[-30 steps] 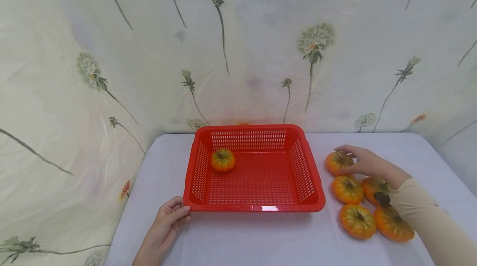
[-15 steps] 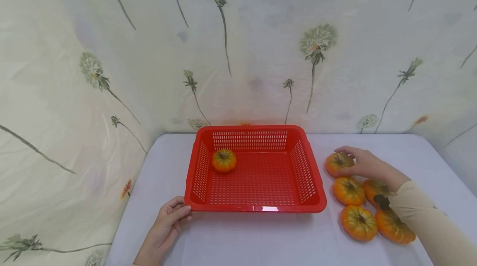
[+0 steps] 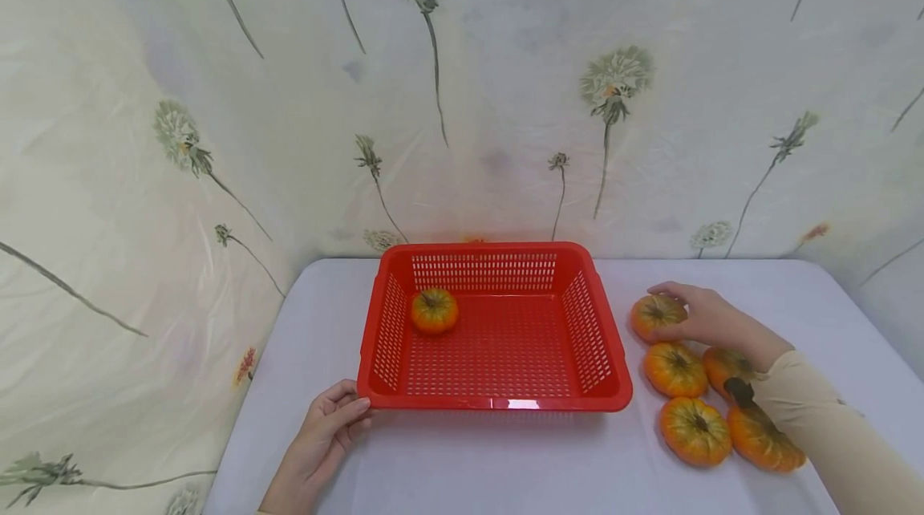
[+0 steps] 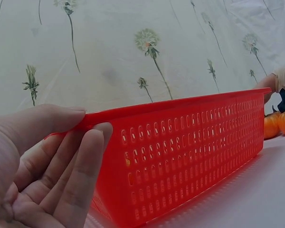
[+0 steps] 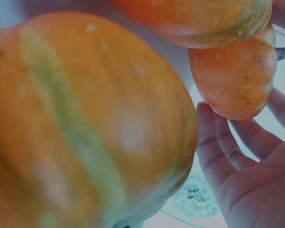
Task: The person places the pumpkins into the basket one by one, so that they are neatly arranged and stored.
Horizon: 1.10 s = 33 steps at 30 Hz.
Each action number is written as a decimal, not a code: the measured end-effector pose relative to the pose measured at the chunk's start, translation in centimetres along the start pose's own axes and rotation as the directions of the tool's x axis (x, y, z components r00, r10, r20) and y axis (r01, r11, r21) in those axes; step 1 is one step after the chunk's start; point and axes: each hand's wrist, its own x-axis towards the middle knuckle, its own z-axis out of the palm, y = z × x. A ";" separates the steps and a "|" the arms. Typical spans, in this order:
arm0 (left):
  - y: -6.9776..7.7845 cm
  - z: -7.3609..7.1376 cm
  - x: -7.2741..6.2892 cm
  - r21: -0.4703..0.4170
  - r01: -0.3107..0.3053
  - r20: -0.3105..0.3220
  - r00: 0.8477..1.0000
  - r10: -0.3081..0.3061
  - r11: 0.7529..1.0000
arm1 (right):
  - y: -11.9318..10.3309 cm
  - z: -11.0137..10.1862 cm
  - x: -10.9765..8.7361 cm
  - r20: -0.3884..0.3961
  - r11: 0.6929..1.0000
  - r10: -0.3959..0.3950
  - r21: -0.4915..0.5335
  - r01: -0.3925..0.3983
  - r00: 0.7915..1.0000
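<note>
Right between both hands, the red basket.

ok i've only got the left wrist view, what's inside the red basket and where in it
Observer: One small pumpkin, toward the far left corner of the red basket.
Operator: got it, and is anything being held outside it
Observer: Yes, the right hand has its fingers and thumb on either side of the farthest pumpkin on the table.
</note>
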 end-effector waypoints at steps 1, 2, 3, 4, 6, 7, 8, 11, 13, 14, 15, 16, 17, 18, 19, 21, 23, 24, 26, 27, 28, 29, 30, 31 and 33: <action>0.0 0.0 0.0 -0.002 0.001 -0.002 1.000 -0.001 1.000 | -0.1 0.0 0.0 -0.002 1.000 0.003 0.002 -0.003 1.000; 0.0 0.0 0.0 -0.002 0.002 -0.005 1.000 -0.002 1.000 | -0.1 0.0 -0.1 -0.005 1.000 0.007 0.003 -0.007 1.000; 0.1 0.0 0.0 -0.003 0.002 -0.005 1.000 -0.002 1.000 | -0.1 -0.1 -0.1 -0.009 1.000 0.005 0.003 -0.005 1.000; 0.1 0.1 0.0 -0.004 0.002 -0.005 1.000 -0.002 1.000 | -0.1 -0.1 -0.1 -0.014 1.000 0.003 0.003 -0.003 1.000; 0.0 0.1 0.0 0.000 0.000 -0.006 1.000 0.000 1.000 | -0.3 -0.2 -0.2 -0.025 1.000 -0.006 0.003 0.006 1.000; 0.0 0.1 0.0 0.004 -0.002 -0.006 1.000 0.002 1.000 | -0.3 -0.2 -0.3 -0.032 1.000 -0.014 0.001 0.014 0.999; 0.0 0.1 0.0 0.004 -0.003 -0.004 1.000 0.003 1.000 | -0.4 -0.3 -0.3 -0.040 1.000 -0.023 0.000 0.023 0.999; 0.0 0.0 0.0 -0.001 -0.003 0.004 1.000 0.003 1.000 | -0.7 -0.4 -0.4 -0.075 0.999 -0.049 -0.008 0.049 0.996; 0.0 0.0 0.0 -0.007 -0.006 0.015 1.000 0.006 1.000 | -0.9 -0.5 -0.5 -0.100 0.998 -0.064 -0.015 0.063 0.993; -0.1 0.0 0.0 -0.012 -0.007 0.022 1.000 0.007 1.000 | -1.0 -0.6 -0.5 -0.112 0.997 -0.071 -0.017 0.069 0.991; -0.1 0.0 0.0 -0.017 -0.009 0.029 1.000 0.009 1.000 | -1.1 -0.6 -0.6 -0.123 0.997 -0.076 -0.021 0.074 0.990; -0.1 -0.1 0.0 -0.022 -0.011 0.036 0.999 0.011 1.000 | -1.1 -0.7 -0.6 -0.131 0.997 -0.081 -0.023 0.079 0.988; -0.1 -0.1 0.0 -0.028 -0.011 0.042 0.999 0.013 1.000 | -1.3 -0.8 -0.7 -0.139 0.996 -0.084 -0.023 0.082 0.987; -0.1 -0.1 0.0 -0.032 -0.013 0.047 0.999 0.014 0.999 | -1.3 -0.8 -0.7 -0.147 0.996 -0.092 -0.025 0.089 0.985; -0.2 -0.1 0.0 -0.036 -0.013 0.049 0.999 0.015 0.999 | -1.5 -0.9 -0.8 -0.156 0.995 -0.101 -0.026 0.098 0.983; -0.2 -0.1 0.0 -0.041 -0.015 0.053 0.998 0.017 0.999 | -1.7 -1.1 -0.9 -0.171 0.993 -0.116 -0.026 0.113 0.979; -0.2 -0.1 0.0 -0.042 -0.015 0.054 0.998 0.018 0.999 | -2.0 -1.3 -1.1 -0.181 0.992 -0.124 -0.020 0.123 0.976; -0.2 -0.1 0.0 -0.041 -0.016 0.055 0.998 0.018 0.999 | -2.1 -1.3 -1.1 -0.184 0.992 -0.130 -0.017 0.129 0.974; -0.2 -0.1 0.0 -0.044 -0.015 0.060 0.998 0.018 0.999 | -2.4 -1.5 -1.2 -0.185 0.991 -0.131 -0.006 0.132 0.974; -0.1 -0.1 0.0 -0.046 -0.015 0.062 0.998 0.018 0.999 | -2.5 -1.6 -1.3 -0.184 0.992 -0.127 0.002 0.130 0.975; -0.1 -0.1 0.0 -0.047 -0.013 0.063 0.998 0.016 0.999 | -2.7 -1.6 -1.3 -0.184 0.992 -0.124 0.007 0.127 0.975; -0.1 -0.1 0.0 -0.049 -0.012 0.063 0.998 0.015 0.999 | -2.8 -1.7 -1.4 -0.184 0.992 -0.122 0.010 0.126 0.975; -0.1 -0.1 -0.1 -0.051 -0.009 0.064 0.998 0.013 0.999 | -3.0 -1.7 -1.4 -0.187 0.991 -0.126 0.012 0.130 0.974; -0.1 0.0 -0.1 -0.052 -0.007 0.063 0.998 0.011 0.999 | -3.1 -1.8 -1.5 -0.190 0.991 -0.130 0.012 0.135 0.973; 0.0 0.0 -0.1 -0.049 -0.002 0.054 0.999 0.005 0.999 | -3.5 -1.9 -1.6 -0.197 0.990 -0.136 0.012 0.141 0.971</action>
